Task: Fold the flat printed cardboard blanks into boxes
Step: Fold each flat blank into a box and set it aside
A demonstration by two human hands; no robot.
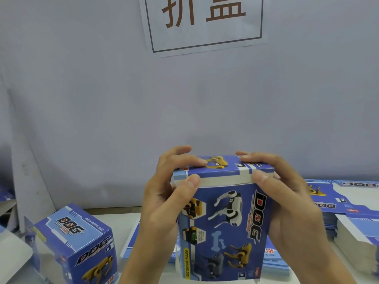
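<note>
Left of the held box (pixel 222 218), one finished box (pixel 80 247) is standing on the table (pixel 114 218), while to its right a stack of flat blanks (pixel 348 203) is waiting, so most work seems left. The left hand (pixel 164 201) and right hand (pixel 287 201) are gripping the held box's sides, thumbs pressing its top flap closed.

The box (pixel 222 218) is smooth printed cardboard with a slight sheen – the flat blanks (pixel 346 203) too (white unprinted edges); the wall sign (pixel 205 23) is matt paper.
</note>
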